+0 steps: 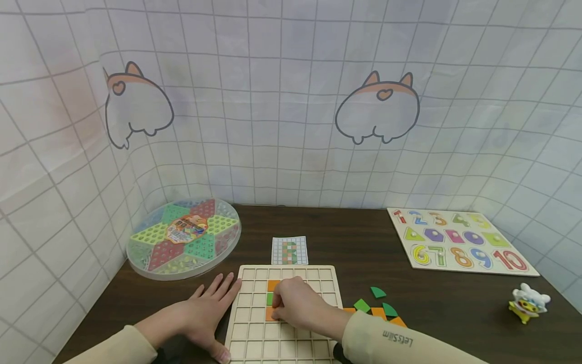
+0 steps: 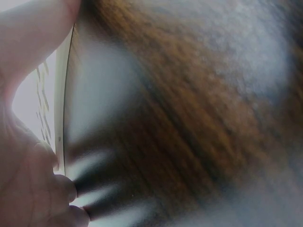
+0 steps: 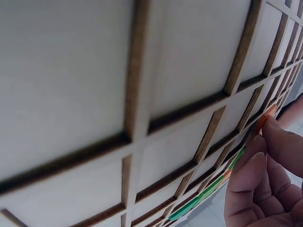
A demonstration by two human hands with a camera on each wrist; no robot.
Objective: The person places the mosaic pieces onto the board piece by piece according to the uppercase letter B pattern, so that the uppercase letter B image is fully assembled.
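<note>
A pale wooden grid board [image 1: 254,349] lies in front of me in the head view. My right hand [image 1: 300,303] is over its middle and pinches an orange tile [image 3: 266,118] between thumb and fingers at a grid cell. On the board beside that hand are a green tile [image 1: 270,299] and another orange tile [image 1: 274,285]; my hand covers part of the pieces there. My left hand [image 1: 206,311] rests along the board's left edge with fingers spread and thumb near the lower left corner. A small pattern card [image 1: 289,250] lies just beyond the board.
Loose orange and green pieces, among them a green quarter-circle [image 1: 377,292], lie right of the board. A round Chinese checkers board [image 1: 184,237] is at the back left. A number puzzle [image 1: 459,240] is at the back right, with a small toy figure [image 1: 528,303] nearer.
</note>
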